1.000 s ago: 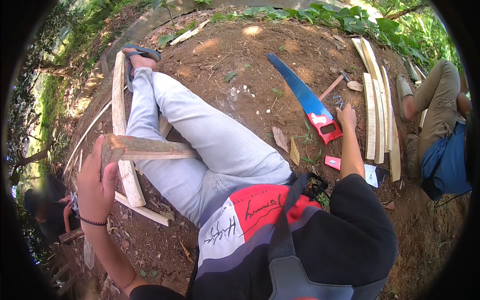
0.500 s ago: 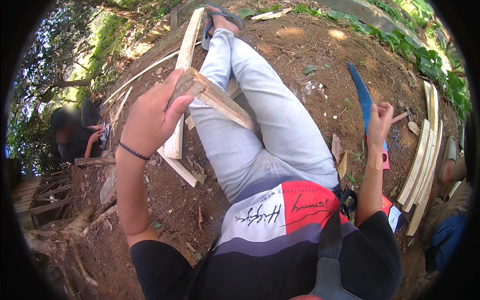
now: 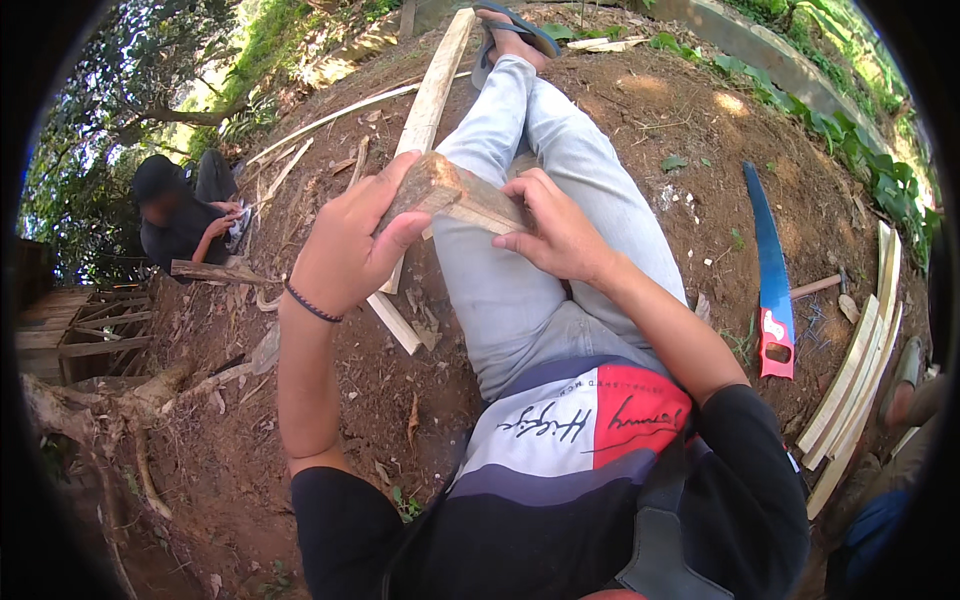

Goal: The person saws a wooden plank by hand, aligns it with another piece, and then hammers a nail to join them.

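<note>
I sit on bare earth with my legs in light jeans stretched out ahead. My left hand (image 3: 350, 250) grips the near end of a short wooden block (image 3: 455, 195) and holds it over my thigh. My right hand (image 3: 555, 235) rests its fingers on the far part of the same block. A blue handsaw with a red handle (image 3: 768, 270) lies on the ground to my right, apart from both hands. A long pale plank (image 3: 430, 110) lies along my left leg.
A stack of thin wooden slats (image 3: 860, 370) lies at the far right. A person in dark clothes (image 3: 185, 215) crouches at the left near a wooden strip. Tree roots (image 3: 110, 410) and wood scraps spread over the left ground. Another person's legs show at the right edge.
My right hand has left the saw, which now lies on the ground, and has come over to the block. My left hand has kept hold of the block and brought it over my thigh.
</note>
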The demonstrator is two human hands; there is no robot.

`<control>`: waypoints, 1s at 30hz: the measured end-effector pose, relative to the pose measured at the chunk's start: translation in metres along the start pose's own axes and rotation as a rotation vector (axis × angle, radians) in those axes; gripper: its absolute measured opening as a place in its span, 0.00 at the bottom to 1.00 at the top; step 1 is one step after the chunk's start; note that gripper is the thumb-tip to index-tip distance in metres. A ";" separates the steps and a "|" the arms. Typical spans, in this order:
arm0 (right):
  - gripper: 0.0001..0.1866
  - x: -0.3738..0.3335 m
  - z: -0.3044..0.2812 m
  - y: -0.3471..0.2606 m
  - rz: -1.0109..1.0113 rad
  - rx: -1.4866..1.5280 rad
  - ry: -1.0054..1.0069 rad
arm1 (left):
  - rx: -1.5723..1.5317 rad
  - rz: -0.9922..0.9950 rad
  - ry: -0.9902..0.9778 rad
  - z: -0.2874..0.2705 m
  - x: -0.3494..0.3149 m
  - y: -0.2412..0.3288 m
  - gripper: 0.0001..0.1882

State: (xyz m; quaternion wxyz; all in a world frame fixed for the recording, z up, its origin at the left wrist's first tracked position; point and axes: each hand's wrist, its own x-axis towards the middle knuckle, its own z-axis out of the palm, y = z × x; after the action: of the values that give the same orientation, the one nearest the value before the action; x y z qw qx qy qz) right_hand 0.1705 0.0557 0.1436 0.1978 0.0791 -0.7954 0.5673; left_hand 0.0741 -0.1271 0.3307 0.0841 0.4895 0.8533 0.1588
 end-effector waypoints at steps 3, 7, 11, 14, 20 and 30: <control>0.30 0.011 -0.008 -0.003 -0.078 0.178 0.216 | 0.049 0.035 0.167 -0.022 -0.016 0.008 0.42; 0.28 0.031 -0.076 -0.052 -0.039 0.528 0.721 | 0.081 -0.044 0.353 -0.045 -0.048 -0.002 0.59; 0.25 0.012 -0.225 -0.043 -0.015 0.225 1.059 | 0.230 -0.056 0.345 -0.060 -0.038 -0.019 0.60; 0.29 -0.013 -0.292 -0.034 0.320 -0.391 0.918 | 0.340 0.048 0.253 -0.051 0.006 -0.031 0.55; 0.32 -0.078 -0.246 0.097 1.124 -0.827 -0.071 | 0.442 -0.066 -0.181 0.011 0.069 -0.053 0.53; 0.32 -0.180 -0.247 0.153 1.425 -0.892 0.461 | 0.297 0.025 -0.075 0.181 0.118 -0.143 0.38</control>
State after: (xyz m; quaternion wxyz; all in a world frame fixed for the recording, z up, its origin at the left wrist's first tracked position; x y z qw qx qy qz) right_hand 0.3358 0.3216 0.0064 -0.0357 -0.6390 -0.7437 0.1933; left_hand -0.0472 -0.0588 0.1121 0.0407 0.5128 0.8574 0.0133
